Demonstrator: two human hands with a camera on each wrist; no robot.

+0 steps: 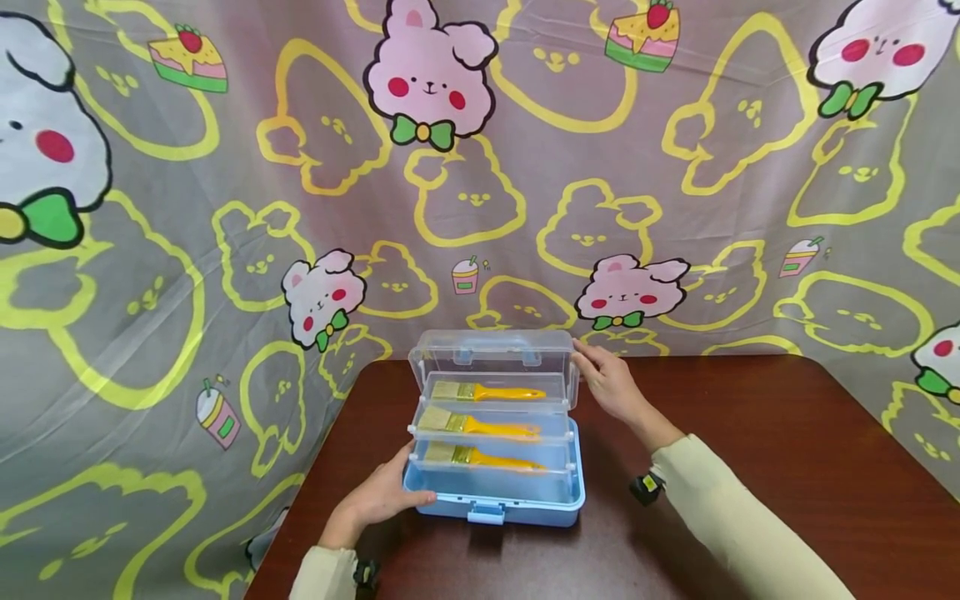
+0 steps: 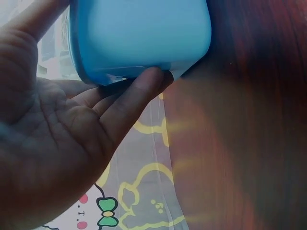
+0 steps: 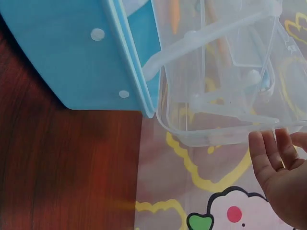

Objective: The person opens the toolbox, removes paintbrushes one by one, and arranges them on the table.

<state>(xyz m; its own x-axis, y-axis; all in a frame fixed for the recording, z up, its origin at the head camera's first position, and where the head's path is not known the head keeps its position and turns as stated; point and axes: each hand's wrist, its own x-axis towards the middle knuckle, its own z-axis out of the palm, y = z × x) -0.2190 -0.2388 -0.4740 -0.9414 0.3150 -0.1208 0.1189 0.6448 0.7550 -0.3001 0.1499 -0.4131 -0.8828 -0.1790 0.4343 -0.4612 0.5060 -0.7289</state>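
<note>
A storage box with a light blue base (image 1: 525, 512) stands on the table, its clear lid (image 1: 495, 342) raised at the back. Three clear trays fan out stepwise between base and lid. Each tray carries a flat paintbrush with a yellow handle: upper paintbrush (image 1: 510, 392), middle paintbrush (image 1: 501, 427), lower paintbrush (image 1: 504, 462). My left hand (image 1: 378, 496) grips the base's left end, thumb over the rim at the front corner and fingers along the outer wall (image 2: 144, 38). My right hand (image 1: 611, 385) holds the lid's right edge, fingertips at its rim (image 3: 216, 137).
The brown table (image 1: 720, 433) extends to both sides of the box. A cloth with cartoon bunnies (image 1: 427, 75) hangs right behind the table. On the base's front wall sits a blue latch (image 1: 486, 513). White hinge arms (image 3: 211, 40) link trays and base.
</note>
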